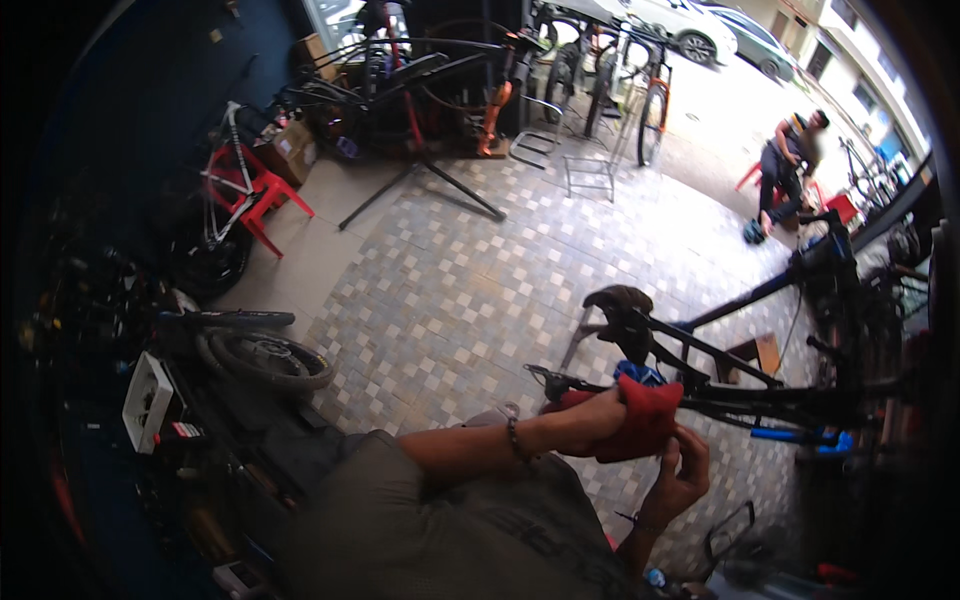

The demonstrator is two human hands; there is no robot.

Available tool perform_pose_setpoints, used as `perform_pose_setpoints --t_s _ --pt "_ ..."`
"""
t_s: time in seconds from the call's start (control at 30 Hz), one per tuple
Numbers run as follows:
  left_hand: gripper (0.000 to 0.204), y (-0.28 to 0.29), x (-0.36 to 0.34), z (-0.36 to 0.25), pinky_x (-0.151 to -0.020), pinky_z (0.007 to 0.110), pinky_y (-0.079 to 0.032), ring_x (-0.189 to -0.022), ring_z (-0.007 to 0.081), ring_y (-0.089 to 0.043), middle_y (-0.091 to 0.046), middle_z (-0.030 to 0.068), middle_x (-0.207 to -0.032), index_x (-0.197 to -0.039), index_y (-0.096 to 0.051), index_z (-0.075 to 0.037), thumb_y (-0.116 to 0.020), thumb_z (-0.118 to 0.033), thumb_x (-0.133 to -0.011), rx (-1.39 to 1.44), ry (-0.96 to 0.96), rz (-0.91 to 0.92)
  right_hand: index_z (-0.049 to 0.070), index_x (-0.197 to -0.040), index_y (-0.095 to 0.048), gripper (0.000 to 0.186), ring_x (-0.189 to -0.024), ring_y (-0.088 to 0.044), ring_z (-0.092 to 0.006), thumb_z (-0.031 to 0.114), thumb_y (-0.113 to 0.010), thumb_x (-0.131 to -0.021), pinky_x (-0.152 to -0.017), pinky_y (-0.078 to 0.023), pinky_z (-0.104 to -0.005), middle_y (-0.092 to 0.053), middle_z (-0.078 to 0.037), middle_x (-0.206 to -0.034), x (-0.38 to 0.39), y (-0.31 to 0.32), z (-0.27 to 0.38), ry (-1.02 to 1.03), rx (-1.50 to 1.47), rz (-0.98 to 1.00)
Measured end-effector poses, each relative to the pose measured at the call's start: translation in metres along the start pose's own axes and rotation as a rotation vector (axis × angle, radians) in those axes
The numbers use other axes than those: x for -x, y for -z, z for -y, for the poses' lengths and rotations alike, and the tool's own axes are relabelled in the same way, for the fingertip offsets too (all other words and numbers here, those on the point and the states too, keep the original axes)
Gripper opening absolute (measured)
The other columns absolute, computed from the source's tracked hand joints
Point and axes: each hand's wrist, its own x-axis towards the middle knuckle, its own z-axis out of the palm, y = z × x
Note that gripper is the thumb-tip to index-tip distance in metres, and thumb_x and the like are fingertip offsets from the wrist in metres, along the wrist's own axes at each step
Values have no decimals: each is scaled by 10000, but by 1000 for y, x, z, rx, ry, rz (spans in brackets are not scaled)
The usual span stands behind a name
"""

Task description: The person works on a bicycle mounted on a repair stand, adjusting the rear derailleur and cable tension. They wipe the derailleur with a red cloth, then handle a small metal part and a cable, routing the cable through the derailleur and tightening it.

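A bunched red cloth point(648, 418) sits in my left hand point(585, 422), whose fingers are closed round it and partly hidden by it. Just below, the fingertips of my right hand point(680, 482) pinch at the cloth's lower right edge; whatever else may be between them cannot be made out. Right behind both hands stands a dark bicycle frame point(745, 310), its rear end close to the cloth. A blue item point(637, 373) shows on the frame, just above the cloth.
To the left, a bicycle wheel point(262, 358) lies near a white tray point(149, 402). A red plastic chair point(262, 195) holds a white bike frame. Bikes point(655, 115) and a black-legged stand point(425, 170) are at the back. A seated person point(785, 165) is at far right.
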Motion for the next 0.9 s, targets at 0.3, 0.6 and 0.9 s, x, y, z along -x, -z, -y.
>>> perform_pose_setpoints --t_s 0.3,0.6,0.9 --pt "424 -8 17 -21 -811 319 -625 -968 190 -746 -718 109 -1166 -1354 -606 32 -662 -276 -1068 -287 -190 108 21 -1178 -771 301 -1116 -734 -236 43 -833 -885 -979 -559 -358 -777 -109 -1137 -27 -5 18 35 -48 109" --pt "427 -27 7 -18 -863 332 -611 -1004 194 -731 -720 119 -1189 -1350 -614 17 -659 -298 -1064 -84 -50 239 13 -1100 -760 207 -970 -689 -119 64 -839 -915 -843 -558 -269 -722 -38 -1005 -5 10 0 -44 -165 -29" --pt "370 -23 1 -21 -860 293 -588 -1015 146 -725 -763 96 -1170 -1326 -690 13 -626 -5 -961 -776 -329 173 29 -1038 -770 134 -749 -614 -21 80 -825 -927 -612 -458 -220 -731 11 -858 -1 15 21 -319 -99 -118"
